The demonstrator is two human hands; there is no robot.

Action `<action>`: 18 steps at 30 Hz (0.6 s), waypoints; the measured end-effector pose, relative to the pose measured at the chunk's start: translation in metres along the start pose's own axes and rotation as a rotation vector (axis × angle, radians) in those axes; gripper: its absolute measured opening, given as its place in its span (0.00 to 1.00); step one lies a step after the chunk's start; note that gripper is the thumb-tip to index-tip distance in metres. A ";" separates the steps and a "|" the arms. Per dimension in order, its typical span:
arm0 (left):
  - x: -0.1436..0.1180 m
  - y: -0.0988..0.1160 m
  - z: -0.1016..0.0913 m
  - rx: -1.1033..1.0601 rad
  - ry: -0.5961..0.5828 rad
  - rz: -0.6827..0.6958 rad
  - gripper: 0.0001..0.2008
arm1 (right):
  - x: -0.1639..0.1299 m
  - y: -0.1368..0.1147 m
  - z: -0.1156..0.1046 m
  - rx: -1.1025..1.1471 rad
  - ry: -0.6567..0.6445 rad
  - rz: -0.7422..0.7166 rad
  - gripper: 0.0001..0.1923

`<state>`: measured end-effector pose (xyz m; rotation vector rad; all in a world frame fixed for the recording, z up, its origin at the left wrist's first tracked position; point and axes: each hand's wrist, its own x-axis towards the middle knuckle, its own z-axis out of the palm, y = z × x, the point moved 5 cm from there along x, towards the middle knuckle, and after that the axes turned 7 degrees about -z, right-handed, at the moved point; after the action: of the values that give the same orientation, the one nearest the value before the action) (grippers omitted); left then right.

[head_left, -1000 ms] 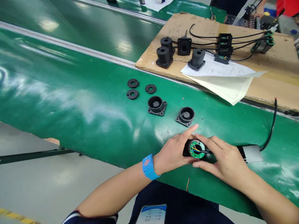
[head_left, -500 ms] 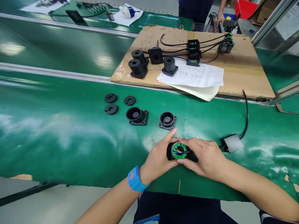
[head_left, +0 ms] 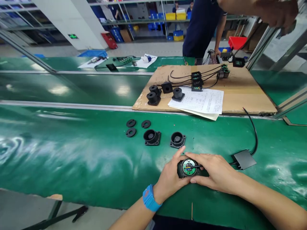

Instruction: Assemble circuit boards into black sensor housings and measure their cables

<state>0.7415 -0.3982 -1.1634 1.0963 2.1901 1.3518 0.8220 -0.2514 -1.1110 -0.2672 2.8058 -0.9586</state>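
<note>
Both hands close around a black motor housing (head_left: 180, 170) on the green bench near its front edge. A round green circuit board (head_left: 192, 172) sits in its open top, with thin coloured wires at the centre. My left hand (head_left: 170, 174), with a blue wrist strap, grips the left side, its index finger stretched forward. From the right, my right hand (head_left: 217, 172) presses its thumb and fingers against the rim. A black cable runs under that hand to a flat dark box (head_left: 244, 159). Beyond my fingertips stands an open square-flanged housing (head_left: 177, 139).
Another open housing (head_left: 152, 137) and several black slotted discs (head_left: 131, 132) lie farther left. Behind, a cardboard sheet (head_left: 247, 95) carries finished-looking black housings, papers (head_left: 208, 102) and wired modules (head_left: 197, 82). Another person's hand (head_left: 275, 12) reaches in at upper right; a co-worker (head_left: 199, 32) stands beyond.
The view has tilted upward, showing shelves and floor behind. Another person's arm has entered at the upper right. Both my hands still hold the housing, with little visible shift of the fingers.
</note>
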 end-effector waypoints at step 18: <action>-0.005 0.011 -0.004 0.310 0.102 0.384 0.14 | -0.128 0.105 -0.062 -0.154 0.046 0.335 0.37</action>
<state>0.7469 -0.4023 -1.1523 1.6670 2.4075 1.2581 0.9209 -0.1048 -1.1150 0.2046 2.8413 -0.6824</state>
